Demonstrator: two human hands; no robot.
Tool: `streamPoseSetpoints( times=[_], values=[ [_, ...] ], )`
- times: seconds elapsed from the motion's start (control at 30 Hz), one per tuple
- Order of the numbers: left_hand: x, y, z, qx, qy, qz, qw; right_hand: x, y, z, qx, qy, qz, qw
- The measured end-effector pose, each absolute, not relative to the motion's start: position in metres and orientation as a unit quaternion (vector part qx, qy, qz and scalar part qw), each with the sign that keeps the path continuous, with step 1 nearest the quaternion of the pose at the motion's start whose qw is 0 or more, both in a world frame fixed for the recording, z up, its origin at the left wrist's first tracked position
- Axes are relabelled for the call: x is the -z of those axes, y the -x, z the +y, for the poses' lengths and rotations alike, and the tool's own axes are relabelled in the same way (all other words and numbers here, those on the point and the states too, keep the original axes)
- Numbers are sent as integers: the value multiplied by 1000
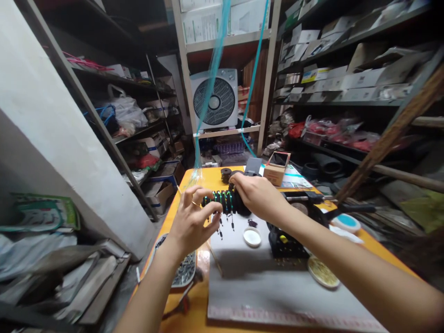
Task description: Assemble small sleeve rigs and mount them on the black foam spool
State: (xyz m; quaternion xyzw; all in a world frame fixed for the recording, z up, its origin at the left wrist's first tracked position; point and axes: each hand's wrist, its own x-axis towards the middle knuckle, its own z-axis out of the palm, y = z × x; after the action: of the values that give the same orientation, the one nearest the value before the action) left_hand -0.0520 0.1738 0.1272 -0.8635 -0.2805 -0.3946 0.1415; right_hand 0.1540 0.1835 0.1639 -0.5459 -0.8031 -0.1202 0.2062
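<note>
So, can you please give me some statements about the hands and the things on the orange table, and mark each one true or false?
1. The right hand rests on a black spool wound with green line. True.
2. The left hand lies flat on the grey mat. False: it is raised, fingers curled, at the left end of the spool.
3. A small white lid lies on the mat near the hands. True.
4. The white fan stands on the orange table. False: it sits on a shelf behind the table.
5. A phone lies on a small box. True.
</note>
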Motion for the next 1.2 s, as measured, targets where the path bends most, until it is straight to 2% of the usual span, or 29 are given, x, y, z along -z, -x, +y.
streamPoseSetpoints(
  times=[0.3, 0.6, 0.7, 0.8, 0.87, 0.97, 1.1, 1.13, 1.2],
  values=[
    [-128, 57, 166, 413, 867, -276, 45, -167, -156, 190, 64, 554, -810, 181],
    [-139, 54, 193, 381, 887, -215, -149, -188, -165, 234, -106, 491, -863, 54],
    [-145, 61, 200, 337, 900, -203, -190, -192, -164, 244, -132, 483, -865, 39],
    [-152, 67, 200, 280, 913, -211, -208, -196, -162, 243, -106, 486, -864, 80],
    [-156, 68, 198, 253, 919, -222, -207, -199, -164, 229, -54, 499, -852, 146],
    [-155, 66, 197, 239, 922, -226, -203, -204, -176, 183, 40, 504, -822, 264],
    [-144, 62, 204, 262, 920, -220, -189, -183, -206, 103, 69, 471, -810, 343],
    [-141, 62, 206, 273, 919, -222, -176, -170, -214, 87, 46, 475, -814, 330],
    [-135, 60, 209, 291, 917, -227, -152, -136, -228, 62, 0, 522, -818, 241]
  ],
)
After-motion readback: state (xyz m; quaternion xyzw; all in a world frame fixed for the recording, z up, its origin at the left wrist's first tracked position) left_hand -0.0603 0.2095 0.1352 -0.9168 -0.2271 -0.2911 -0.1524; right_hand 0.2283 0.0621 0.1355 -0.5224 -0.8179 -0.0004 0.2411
